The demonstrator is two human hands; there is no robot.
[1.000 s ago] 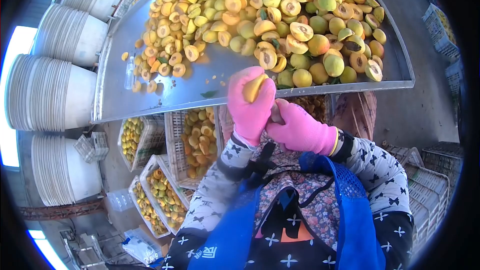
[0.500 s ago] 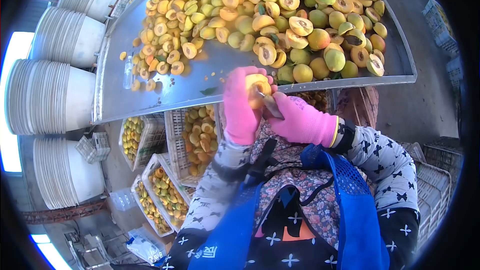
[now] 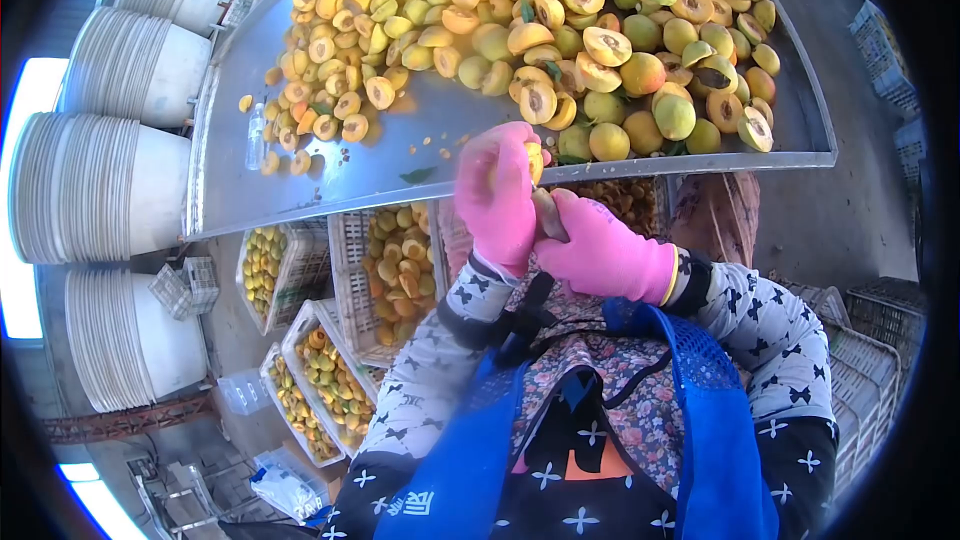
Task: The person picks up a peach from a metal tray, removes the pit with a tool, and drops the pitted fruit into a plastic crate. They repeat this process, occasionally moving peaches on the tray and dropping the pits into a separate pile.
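Observation:
My left hand (image 3: 497,195), in a pink glove, is closed round a yellow peach half (image 3: 535,162), most of it hidden by the fingers. My right hand (image 3: 610,248), gloved alike, grips the handle of a small pitting tool (image 3: 548,214). Its tip meets the peach and is out of sight. Both hands are held over the near edge of a metal table (image 3: 370,180). On that table lies a big heap of halved peaches (image 3: 440,35), many with pits showing, and several whole-looking peaches (image 3: 674,116) at the right.
Beneath the table edge stand crates of peach halves, one crate (image 3: 352,280) just left of my hands. A plastic bottle (image 3: 256,135) lies on the table's left side. Stacked white tubs (image 3: 165,175) line the left. More crates (image 3: 865,370) stand at the right.
My left hand has turned the peach half, so its cut face no longer shows. The tool stays against it in my right hand.

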